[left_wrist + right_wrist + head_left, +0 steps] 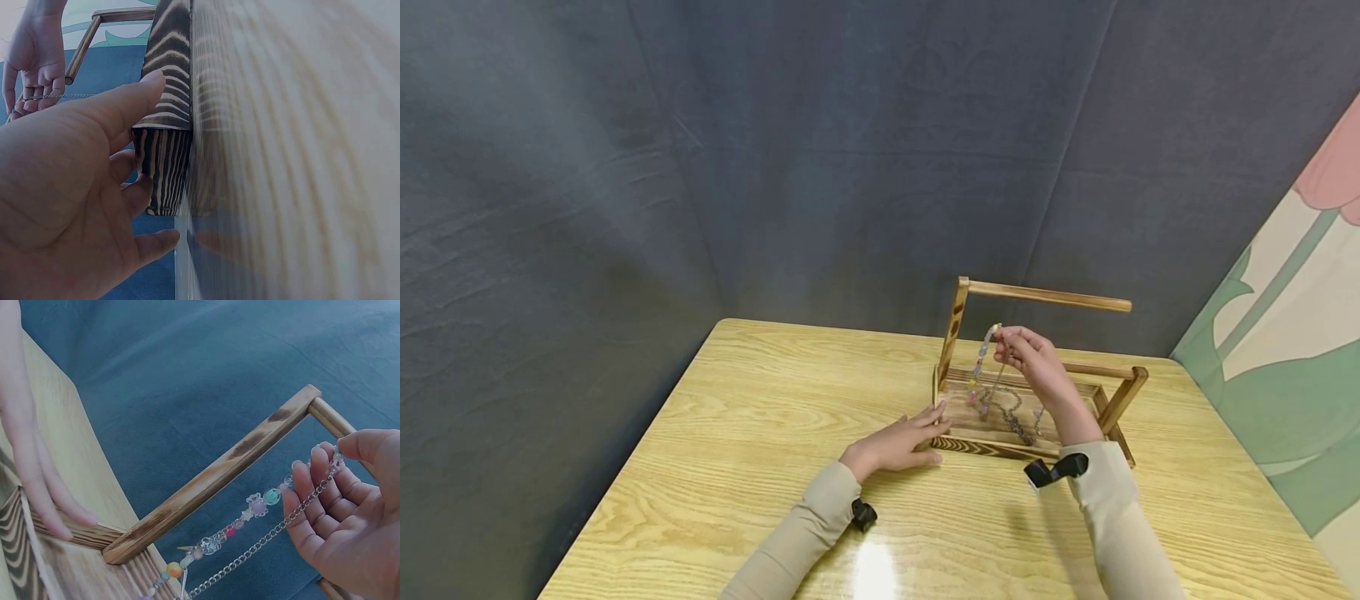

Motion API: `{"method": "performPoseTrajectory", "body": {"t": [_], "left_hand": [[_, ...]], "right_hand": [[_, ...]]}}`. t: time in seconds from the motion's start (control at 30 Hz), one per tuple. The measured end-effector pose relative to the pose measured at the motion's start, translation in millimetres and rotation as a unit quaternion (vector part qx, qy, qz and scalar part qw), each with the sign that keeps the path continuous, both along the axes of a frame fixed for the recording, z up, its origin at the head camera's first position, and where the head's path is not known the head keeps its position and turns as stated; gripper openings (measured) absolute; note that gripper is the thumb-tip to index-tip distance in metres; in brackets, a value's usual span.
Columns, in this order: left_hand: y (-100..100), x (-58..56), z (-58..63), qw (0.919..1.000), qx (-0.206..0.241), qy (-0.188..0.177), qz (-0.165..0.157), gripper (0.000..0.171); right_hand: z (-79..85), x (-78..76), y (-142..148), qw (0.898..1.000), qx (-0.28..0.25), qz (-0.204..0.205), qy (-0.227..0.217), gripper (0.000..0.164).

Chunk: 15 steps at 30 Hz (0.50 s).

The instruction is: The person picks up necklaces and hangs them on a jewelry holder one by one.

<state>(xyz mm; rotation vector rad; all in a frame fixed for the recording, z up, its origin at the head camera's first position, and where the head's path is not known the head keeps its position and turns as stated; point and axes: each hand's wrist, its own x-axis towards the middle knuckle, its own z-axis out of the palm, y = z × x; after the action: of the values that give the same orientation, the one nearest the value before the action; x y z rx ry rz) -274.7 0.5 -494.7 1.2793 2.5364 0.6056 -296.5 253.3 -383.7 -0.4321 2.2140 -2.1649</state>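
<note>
Head view: right hand [1033, 362] is the nearer one; thumb and fingertips pinch the upper end of a beaded strand [978, 367], fingers otherwise bent. Strand drops from the pinch, slightly left of the fingertips, long axis near vertical, low beads reaching down to the wooden tray [988, 448]. A silver chain [1017, 425] also descends from the same fingers; more of it lies loosely heaped on the tray floor below them. High crossbar [1048, 296] appears above the fingertips, post [953, 329] to their left; gap in depth from fingers to bar can't be told here. Left hand [898, 443] is well apart from the pinch, fingers extended and spread at the tray's near left corner, no bead or chain in them. Left wrist view: thumb rests along the tray's patterned outer wall, fingers loosely bent by the corner, partly hidden; chain shows only beyond them, at the other hand's fingertips. Right wrist view: thumb meets index finger on the end where beads and chain join; both run down-left from there, roughly side by side, chain nearer the palm, and the crossbar passes just behind the pinch, contact unclear.
</note>
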Motion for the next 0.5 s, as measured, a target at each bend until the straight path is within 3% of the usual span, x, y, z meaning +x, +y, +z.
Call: {"method": "performPoseTrajectory", "body": {"t": [0.27,0.5], "left_hand": [[0.5,2.1,1.6,1.0000,0.004,0.002,0.001,0.064],[-0.1,1.8,1.5,0.9999,0.007,-0.012,0.006,0.068]], "right_hand": [[5.2,-0.7,2.4,1.000,-0.007,-0.006,0.003,0.042],[7.1,-3.3,3.7,1.000,-0.007,-0.014,0.016,0.033]]}}
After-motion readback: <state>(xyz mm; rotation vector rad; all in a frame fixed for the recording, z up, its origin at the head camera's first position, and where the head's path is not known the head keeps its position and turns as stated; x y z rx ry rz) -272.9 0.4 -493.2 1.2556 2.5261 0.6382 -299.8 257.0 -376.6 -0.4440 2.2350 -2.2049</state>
